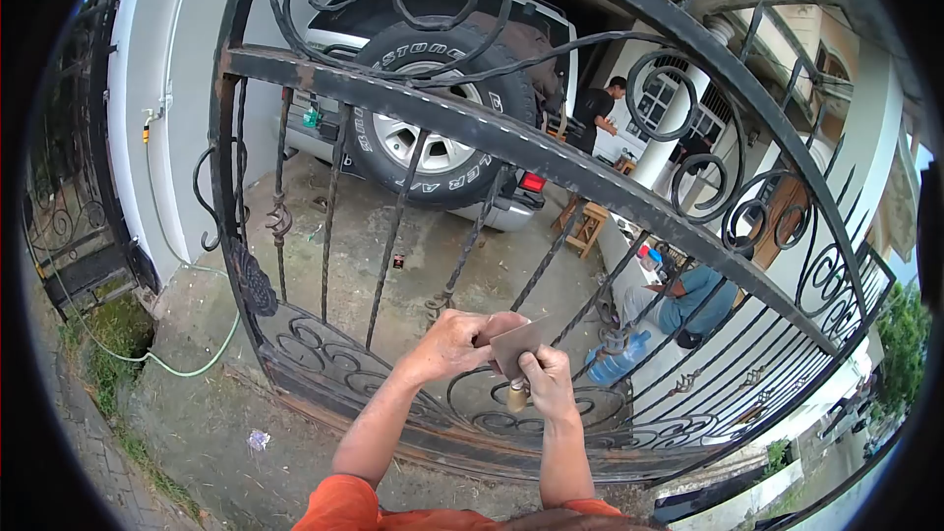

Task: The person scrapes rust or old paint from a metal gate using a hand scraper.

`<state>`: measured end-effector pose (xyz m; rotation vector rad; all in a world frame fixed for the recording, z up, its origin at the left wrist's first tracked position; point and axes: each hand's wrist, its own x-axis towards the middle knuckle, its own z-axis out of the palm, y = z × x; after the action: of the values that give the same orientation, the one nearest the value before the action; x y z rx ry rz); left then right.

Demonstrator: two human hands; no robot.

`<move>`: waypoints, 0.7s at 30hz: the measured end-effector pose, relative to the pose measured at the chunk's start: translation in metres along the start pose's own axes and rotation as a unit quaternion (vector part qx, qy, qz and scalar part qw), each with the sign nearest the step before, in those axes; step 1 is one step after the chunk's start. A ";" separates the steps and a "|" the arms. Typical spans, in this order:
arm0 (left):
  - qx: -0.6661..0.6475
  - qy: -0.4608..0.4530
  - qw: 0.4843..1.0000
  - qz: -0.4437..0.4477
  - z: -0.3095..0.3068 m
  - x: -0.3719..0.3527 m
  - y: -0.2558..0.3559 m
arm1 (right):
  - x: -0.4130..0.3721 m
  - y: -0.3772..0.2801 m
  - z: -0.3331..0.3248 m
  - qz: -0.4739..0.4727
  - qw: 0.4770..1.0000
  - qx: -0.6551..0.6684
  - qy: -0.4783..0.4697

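Both hands are in front of a black wrought-iron gate (472,128) with twisted bars and scrolls. A small brown-grey sheet of sandpaper (513,346) is between them. My left hand (454,344) is closed at the sheet's left edge, its fingertips partly hidden behind it. My right hand (549,382) pinches the sheet's lower right side, thumb on the near face. Just below the sheet hangs a brass-coloured padlock (517,396), close to my right hand; what it hangs from is hidden.
Behind the gate stands a car with a spare tyre (433,108). One person (593,118) stands farther back; another (693,300) sits by a blue water jug (619,359). A wooden stool (584,224) is beyond the bars. A hose (211,359) lies on the left.
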<state>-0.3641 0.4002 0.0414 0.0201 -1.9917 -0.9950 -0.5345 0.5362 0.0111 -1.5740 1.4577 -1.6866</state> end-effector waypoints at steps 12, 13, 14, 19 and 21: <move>-0.176 0.126 0.969 -0.122 0.101 -0.052 -0.024 | 0.015 -0.027 0.030 0.035 0.981 -0.053 0.182; -0.145 0.136 0.965 -0.172 0.101 -0.055 -0.015 | 0.017 -0.023 0.036 0.010 0.984 -0.051 0.172; -0.135 0.180 0.962 -0.157 0.105 -0.055 -0.012 | 0.017 -0.024 0.042 0.006 0.986 -0.052 0.156; -0.042 0.217 0.965 -0.139 0.047 -0.056 0.013 | 0.036 -0.026 0.058 0.015 0.988 0.064 0.137; -0.048 0.258 0.954 -0.142 0.012 -0.061 0.017 | 0.058 -0.037 0.060 -0.078 0.963 0.208 0.154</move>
<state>-0.3301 0.4415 0.0062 0.4769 -1.4807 -1.1302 -0.4842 0.4769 0.0593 -1.2619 1.0293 -2.2353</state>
